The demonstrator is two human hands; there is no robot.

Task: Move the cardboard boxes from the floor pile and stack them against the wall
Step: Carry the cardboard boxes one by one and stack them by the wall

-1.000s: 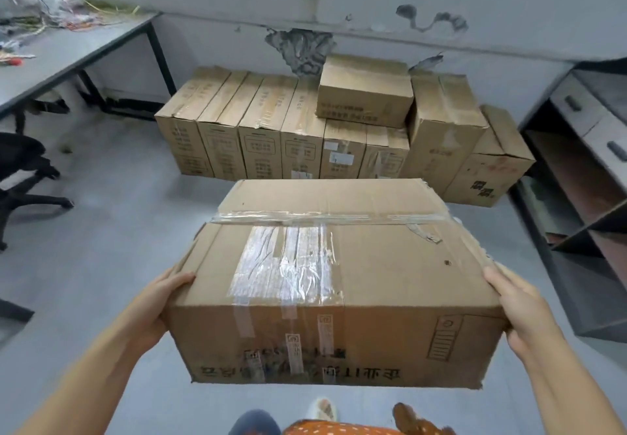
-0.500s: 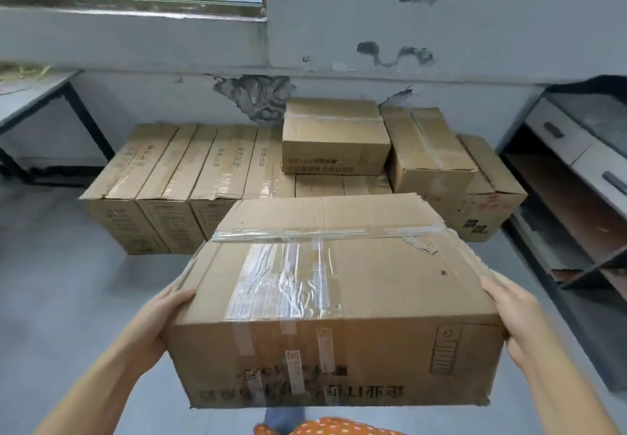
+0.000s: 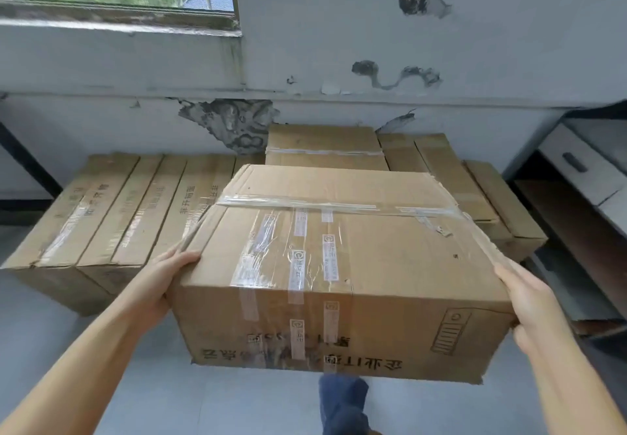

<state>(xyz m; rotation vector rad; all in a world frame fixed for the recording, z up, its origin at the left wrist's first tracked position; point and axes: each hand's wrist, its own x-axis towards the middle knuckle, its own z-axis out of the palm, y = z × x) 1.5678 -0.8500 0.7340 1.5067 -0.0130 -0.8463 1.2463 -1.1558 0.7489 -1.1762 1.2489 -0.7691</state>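
In the air before the wall [image 3: 373,44] | box [image 3: 339,265] level, long side left to right | left hand [image 3: 163,281] and right hand [image 3: 529,302] grip its ends | stacked boxes [image 3: 129,210] behind

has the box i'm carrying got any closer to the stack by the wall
Yes. The carried box now overlaps the row of boxes against the wall, closer than before.
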